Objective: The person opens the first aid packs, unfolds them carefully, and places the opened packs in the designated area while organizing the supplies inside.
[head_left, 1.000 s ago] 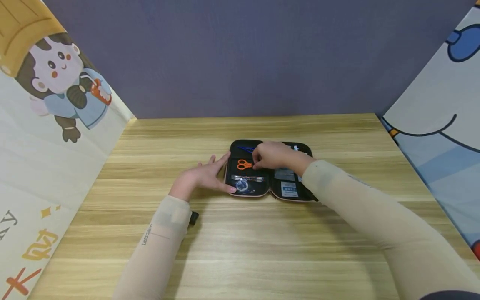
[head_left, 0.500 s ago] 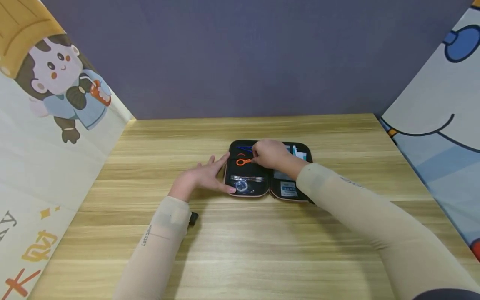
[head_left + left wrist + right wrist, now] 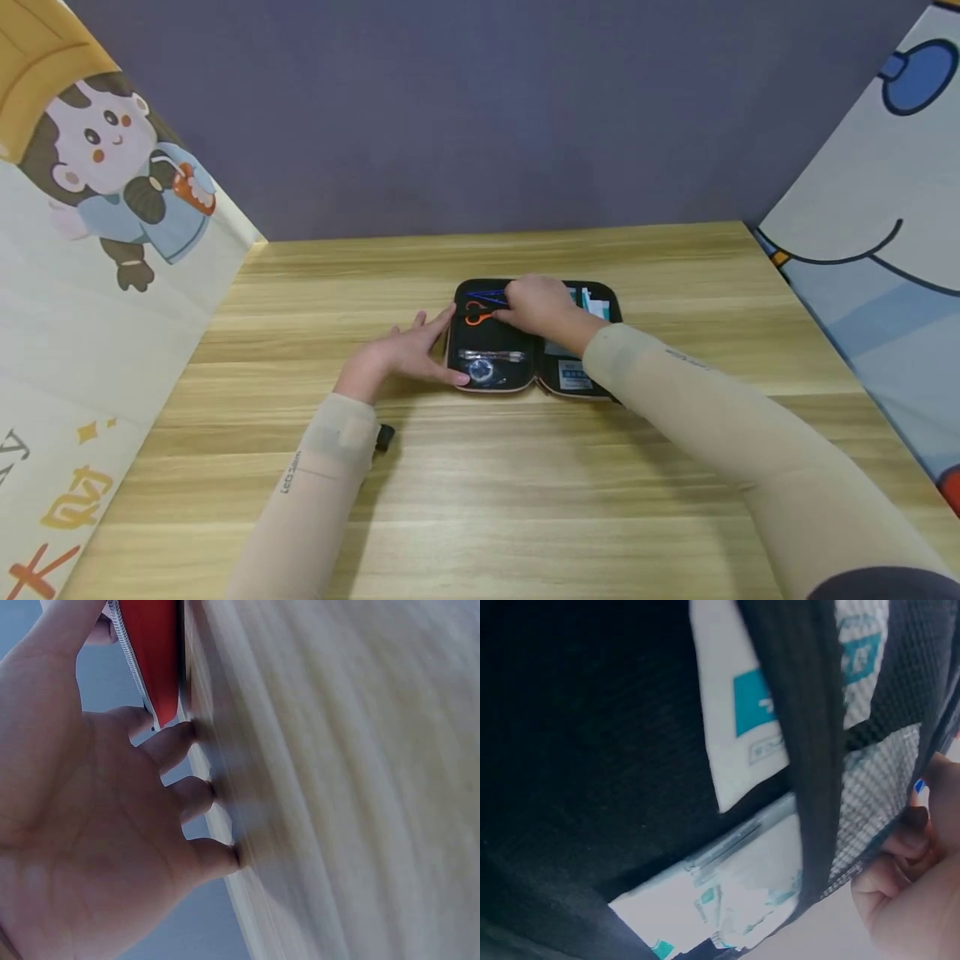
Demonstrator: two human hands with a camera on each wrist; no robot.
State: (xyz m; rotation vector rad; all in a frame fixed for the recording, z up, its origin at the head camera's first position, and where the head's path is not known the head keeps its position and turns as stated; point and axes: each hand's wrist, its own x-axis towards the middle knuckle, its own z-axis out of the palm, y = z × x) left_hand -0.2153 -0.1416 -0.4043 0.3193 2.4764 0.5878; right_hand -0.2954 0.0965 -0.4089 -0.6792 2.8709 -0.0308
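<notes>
An unzipped case lies spread flat on the table, black inside, with a red outer shell and zip in the left wrist view. My right hand reaches over its left half and pinches orange-handled scissors; the blades are hidden by the fingers. Just above the scissors lies a blue pointed tool, perhaps tweezers. My left hand rests at the case's left edge, thumb and forefinger spread along it. In the left wrist view its other fingertips touch the table.
A clear pouch with a round coil-like item sits low in the left half. White and teal packets sit behind mesh and a black band in the right half. A dark wall stands behind the wooden table.
My right hand has moved slightly up and left, and the scissors with it; their orange handle loops have shifted and spread apart. The left hand stays at the case edge.
</notes>
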